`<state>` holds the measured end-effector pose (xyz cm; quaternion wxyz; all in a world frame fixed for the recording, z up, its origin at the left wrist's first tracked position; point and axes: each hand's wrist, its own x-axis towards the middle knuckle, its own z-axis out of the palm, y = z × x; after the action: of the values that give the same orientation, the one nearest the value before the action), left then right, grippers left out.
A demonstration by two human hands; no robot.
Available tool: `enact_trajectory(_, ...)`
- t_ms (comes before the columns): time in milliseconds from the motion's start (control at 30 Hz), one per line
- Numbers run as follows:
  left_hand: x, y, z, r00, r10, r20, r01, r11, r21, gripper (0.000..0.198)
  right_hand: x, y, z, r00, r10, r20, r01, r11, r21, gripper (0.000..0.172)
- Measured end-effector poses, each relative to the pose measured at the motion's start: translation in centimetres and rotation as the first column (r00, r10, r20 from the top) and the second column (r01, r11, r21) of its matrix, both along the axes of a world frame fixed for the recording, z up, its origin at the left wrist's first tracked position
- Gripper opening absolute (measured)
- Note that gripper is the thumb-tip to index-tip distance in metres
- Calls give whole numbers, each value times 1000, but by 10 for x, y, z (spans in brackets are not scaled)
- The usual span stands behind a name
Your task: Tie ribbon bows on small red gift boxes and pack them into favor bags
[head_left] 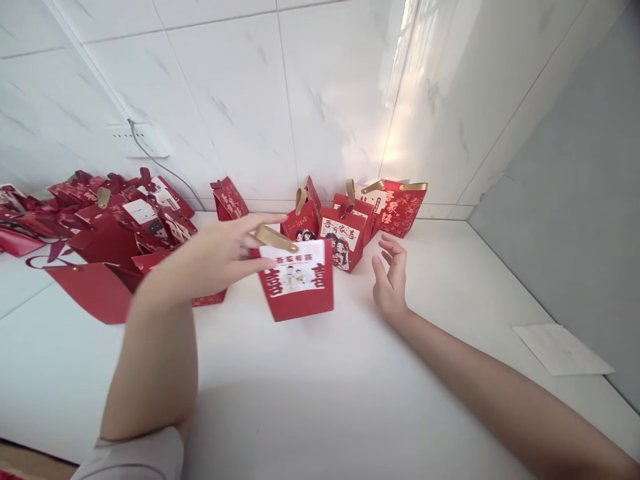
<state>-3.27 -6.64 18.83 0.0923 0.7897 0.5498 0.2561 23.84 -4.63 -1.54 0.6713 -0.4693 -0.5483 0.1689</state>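
Observation:
My left hand (215, 250) grips the upper left side of a red gift box (303, 308) with a white panel, red characters and a gold ribbon handle. The thumb lies across its front, and the fingers reach behind the ribbon. To the right, my right hand (391, 277) is empty, its fingers loosely bent and apart from the thumb. Just left of that hand stands a red gift box with a cartoon couple (341, 243). Behind it are another red box with a gold ribbon (303, 219) and a patterned red box (401, 210).
Many red gift boxes (100, 280) crowd the left of the white table (320, 393). A small red box (229, 199) stands alone by the tiled wall (230, 87). A cable (165, 170) hangs from a wall socket (145, 141). White paper (563, 350) lies at the right edge.

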Motion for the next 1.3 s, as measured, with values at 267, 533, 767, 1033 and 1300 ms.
enact_trajectory(267,49,21,-45,926,-285,246,334,924,-188,46,-4,-20,-1,933,265,246,-274,962,6,65)
enact_trajectory(533,66,34,-72,840,-251,481,300,953,-26,25,-3,-12,0,826,479,298,-411,873,-263,65)
enact_trajectory(767,61,29,-63,891,-242,384,229,970,79,25,-8,-18,6,793,496,354,-426,867,-258,73)
enact_trajectory(1033,42,28,-42,818,-409,404,546,773,-324,26,-4,-16,2,798,482,362,-421,875,-238,70)
enact_trajectory(1300,54,28,-58,872,-383,304,460,853,-245,25,-4,-14,-2,797,415,439,-388,909,-154,64)
